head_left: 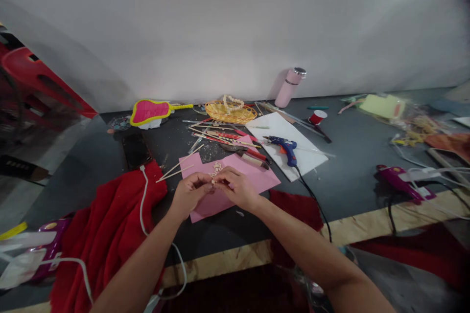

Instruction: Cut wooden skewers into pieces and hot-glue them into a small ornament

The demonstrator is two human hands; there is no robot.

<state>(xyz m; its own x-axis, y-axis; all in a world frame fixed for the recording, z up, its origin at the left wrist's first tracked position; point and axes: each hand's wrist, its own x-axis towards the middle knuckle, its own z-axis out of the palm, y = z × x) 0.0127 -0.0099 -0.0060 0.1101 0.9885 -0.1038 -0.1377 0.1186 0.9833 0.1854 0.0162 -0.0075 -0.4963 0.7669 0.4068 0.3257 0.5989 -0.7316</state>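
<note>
My left hand [192, 192] and my right hand [236, 187] meet over a pink paper sheet [253, 176]. Their fingertips are pinched together around a small pale piece [213, 182], too tiny to name for certain. Just beyond my fingers lies a little heap of similar pale bits [217, 167] on the paper. Thin wooden sticks [179, 164] rest to the left of the sheet. A marker-like tool with a wooden grip [253, 160] lies at its far edge.
A blue glue gun [286, 146] sits on a white board [308, 159], its cord trailing forward. Behind are a woven basket [229, 115], a pink bottle [290, 88] and a red thread spool [317, 117]. A phone [135, 149] and red cloth [113, 205] lie at left.
</note>
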